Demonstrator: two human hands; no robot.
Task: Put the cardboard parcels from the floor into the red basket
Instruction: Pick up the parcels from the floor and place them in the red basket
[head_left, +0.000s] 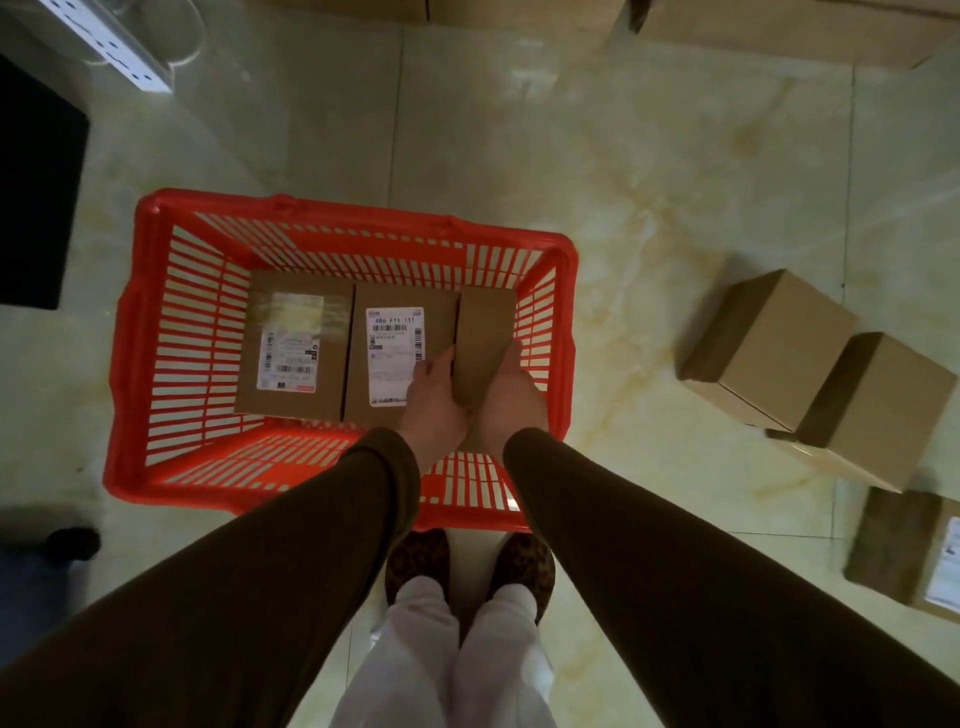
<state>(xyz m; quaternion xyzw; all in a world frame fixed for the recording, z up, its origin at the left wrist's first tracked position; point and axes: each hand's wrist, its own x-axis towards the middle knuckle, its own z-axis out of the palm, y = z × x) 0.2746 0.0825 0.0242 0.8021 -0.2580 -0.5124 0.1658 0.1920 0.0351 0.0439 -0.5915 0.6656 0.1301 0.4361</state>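
A person leans over a red basket (140, 332) on a pale tiled floor (649, 171), both hands clasped around a plain cardboard parcel (485, 338) being set into the basket's right end. The left hand (435, 402) presses the parcel's left face, its fingers curled round the edge; the right hand (511, 400) cups the opposite face, fingers wrapped beneath and mostly hidden.

The parcel stands on a narrow side, its far end beyond the fingertips near the basket's far wall. Just left of the left hand's fingers lie two flat parcels, one labelled parcel (397, 358) touching the held one and another labelled parcel (293, 348) beyond it.

To finish the placing well, the parcel should probably go straight down into the narrow gap, kept upright and parallel to its neighbour, with the right fingers slipping out before they are pinched against the slatted wall (the fit looks tight).

Well right of the right hand, three more parcels (769, 343) wait on the floor, so the job looks about half done.
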